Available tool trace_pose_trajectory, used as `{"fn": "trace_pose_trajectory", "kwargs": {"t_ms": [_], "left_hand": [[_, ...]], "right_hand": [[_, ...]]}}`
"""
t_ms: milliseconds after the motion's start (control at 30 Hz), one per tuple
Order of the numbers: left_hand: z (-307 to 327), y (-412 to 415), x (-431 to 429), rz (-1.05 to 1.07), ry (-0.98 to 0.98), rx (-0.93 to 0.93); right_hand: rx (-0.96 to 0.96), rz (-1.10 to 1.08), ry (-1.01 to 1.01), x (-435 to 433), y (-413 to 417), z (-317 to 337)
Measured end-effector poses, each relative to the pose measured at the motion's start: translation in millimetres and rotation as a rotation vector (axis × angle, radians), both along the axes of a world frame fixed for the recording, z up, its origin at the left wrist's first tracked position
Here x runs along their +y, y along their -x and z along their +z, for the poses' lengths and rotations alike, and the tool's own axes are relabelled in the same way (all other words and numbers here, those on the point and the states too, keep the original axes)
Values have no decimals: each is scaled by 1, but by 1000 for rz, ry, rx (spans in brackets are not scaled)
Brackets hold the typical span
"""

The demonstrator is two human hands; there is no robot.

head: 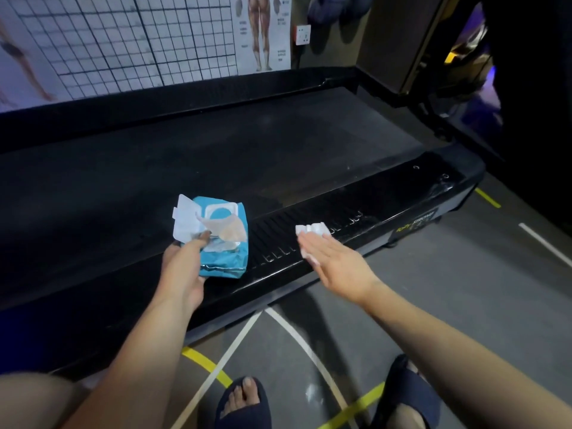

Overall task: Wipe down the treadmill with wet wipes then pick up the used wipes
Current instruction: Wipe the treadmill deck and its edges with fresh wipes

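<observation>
Lying folded on the ribbed side rail (356,219) of the treadmill (458,181), just right of the frame's centre, a white wet wipe (311,229) sits under the fingertips of the right hand (334,263). That hand is flat, its fingers straight and close together, pressing down on the wipe, which shows beyond the fingertips and at the hand's left edge.

Left of it, on the same rail, is a blue wipes pack (226,258). Its white lid (185,221) is flipped open toward the left, and a translucent seal flap (227,229) stands up over the opening. The left hand (182,267) grips the pack at its lower left, thumb on top near the opening, the other fingers hidden beneath. The two hands are near each other but apart.

Behind the rail, the treadmill's dark belt (216,144) runs across the middle of the frame. Beyond it, at the upper left, a grid chart (123,41) covers the wall, with an anatomy poster (263,32) and a white wall socket (302,34) at top centre.

At the bottom, the grey floor (448,289) carries white lines (294,332) and yellow tape (207,365), and two feet in dark sandals (244,404) stand on it.
</observation>
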State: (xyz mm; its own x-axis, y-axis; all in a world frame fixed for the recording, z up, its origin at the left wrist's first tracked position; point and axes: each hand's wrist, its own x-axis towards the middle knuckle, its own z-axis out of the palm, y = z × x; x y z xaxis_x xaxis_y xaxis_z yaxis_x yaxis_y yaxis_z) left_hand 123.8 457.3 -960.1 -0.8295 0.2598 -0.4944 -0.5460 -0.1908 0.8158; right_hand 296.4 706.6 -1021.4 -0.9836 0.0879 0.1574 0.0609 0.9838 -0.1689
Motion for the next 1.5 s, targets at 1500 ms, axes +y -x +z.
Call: {"fn": "trace_pose_trajectory", "kwargs": {"t_ms": [1500], "left_hand": [[-5, 9, 26, -75, 84, 22]], "right_hand": [[-42, -412, 269, 95, 9, 35]]}}
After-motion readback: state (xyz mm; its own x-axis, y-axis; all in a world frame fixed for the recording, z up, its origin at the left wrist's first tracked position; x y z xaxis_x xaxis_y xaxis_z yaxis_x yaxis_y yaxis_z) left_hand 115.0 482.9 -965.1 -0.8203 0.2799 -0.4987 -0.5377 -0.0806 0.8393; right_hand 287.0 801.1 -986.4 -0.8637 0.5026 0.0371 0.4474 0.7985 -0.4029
